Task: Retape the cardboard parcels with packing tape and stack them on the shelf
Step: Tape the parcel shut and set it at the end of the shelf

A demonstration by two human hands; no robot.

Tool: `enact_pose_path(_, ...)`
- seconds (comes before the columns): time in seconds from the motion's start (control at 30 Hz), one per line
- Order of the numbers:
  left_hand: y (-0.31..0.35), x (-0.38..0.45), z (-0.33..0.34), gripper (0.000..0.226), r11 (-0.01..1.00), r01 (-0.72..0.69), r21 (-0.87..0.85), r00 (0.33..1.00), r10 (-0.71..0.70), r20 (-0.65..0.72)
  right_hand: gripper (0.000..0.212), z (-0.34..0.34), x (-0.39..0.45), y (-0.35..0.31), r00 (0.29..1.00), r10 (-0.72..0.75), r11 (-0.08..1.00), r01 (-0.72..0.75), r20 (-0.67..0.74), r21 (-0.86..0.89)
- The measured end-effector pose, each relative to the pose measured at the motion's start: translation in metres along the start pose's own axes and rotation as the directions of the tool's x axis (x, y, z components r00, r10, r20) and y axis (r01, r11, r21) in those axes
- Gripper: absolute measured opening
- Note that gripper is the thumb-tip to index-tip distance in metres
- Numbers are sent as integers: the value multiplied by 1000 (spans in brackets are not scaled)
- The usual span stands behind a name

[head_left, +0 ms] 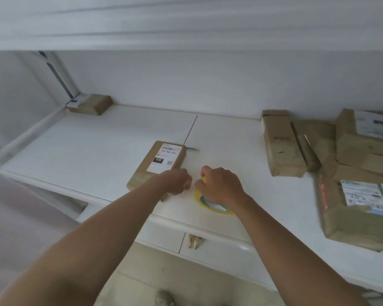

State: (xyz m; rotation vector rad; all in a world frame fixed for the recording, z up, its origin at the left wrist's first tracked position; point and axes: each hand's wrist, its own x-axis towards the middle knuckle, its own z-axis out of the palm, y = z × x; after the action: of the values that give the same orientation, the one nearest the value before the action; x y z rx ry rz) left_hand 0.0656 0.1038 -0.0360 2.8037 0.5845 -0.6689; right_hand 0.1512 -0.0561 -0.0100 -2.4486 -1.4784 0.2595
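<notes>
Hands met near the front edge of the white counter top (pixel 263 195), above a white drawer front with a pale handle (pixel 195 240). My right hand (pixel 219 184) curled over the yellow roll of packing tape (pixel 210 205), which lay flat on the counter, its fingers closed on the roll's upper rim. My left hand (pixel 177 181) was drawn into a loose fist just beside the right, thumb and forefinger pressed together; whether a tape end lay between them I could not tell. Directly behind the left hand lay a small flat brown cardboard parcel with a white barcode label marked "060" (pixel 158 164), its near end partly hidden by my wrist. A dark slender object (pixel 191 149), too blurred to identify, lay just beside that parcel's far right corner. To the right, well apart, stood a loose heap of larger brown cardboard parcels (pixel 318 142), and nearer the front a wide labelled brown parcel (pixel 354 213). One small brown box (pixel 91 104) sat in the far left corner against the white wall (pixel 208 85).
</notes>
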Motion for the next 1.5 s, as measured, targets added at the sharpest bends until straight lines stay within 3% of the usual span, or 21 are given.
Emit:
enact_pose_path(0.27,-1,-1,-11,14,984,-8,178,999,-1,49,35,3,-3,1,999,0,1000,1,-42,17)
enact_pose_path(0.37,2,-13,-14,16,993,-23,119,998,15,63,34,2,-6,8,999,13,998,-10,-53,63)
enact_pose_path(0.43,6,-21,-22,17,998,-46,41,998,44,43,35,1,-14,24,996,53,982,-39,-74,184)
enact_pose_path(0.5,15,-30,-34,22,997,-58,-53,998,58,4,45,3,-28,45,992,82,947,-49,-93,319)
enact_pose_path(0.6,33,-39,-49,11,989,-42,-141,998,49,46,61,4,-48,66,992,88,895,-39,-91,445)
enact_pose_path(0.73,49,-44,-58,19,993,-48,-111,994,58,88,39,4,-54,73,991,106,839,-49,-75,541)
enact_pose_path(0.83,50,-47,-62,26,980,-18,-198,989,46,140,27,4,-54,75,995,98,813,-63,-30,579)
enact_pose_path(1.07,27,-52,-55,21,870,34,-492,993,25,113,32,-3,-46,75,992,71,741,-121,102,661)
enact_pose_path(1.2,13,-53,-40,20,831,75,-551,995,-22,102,44,2,-37,75,979,113,714,-201,173,670)
enact_pose_path(1.33,7,-51,-25,12,638,151,-755,987,-145,75,60,10,-35,74,953,218,586,-299,209,753)
enact_pose_path(1.43,9,-50,-12,11,522,134,-843,981,-187,40,50,14,-36,71,961,218,549,-264,169,793)
enact_pose_path(1.5,10,-50,-5,13,536,110,-837,979,-203,-2,42,14,-38,69,969,192,556,-237,155,797)
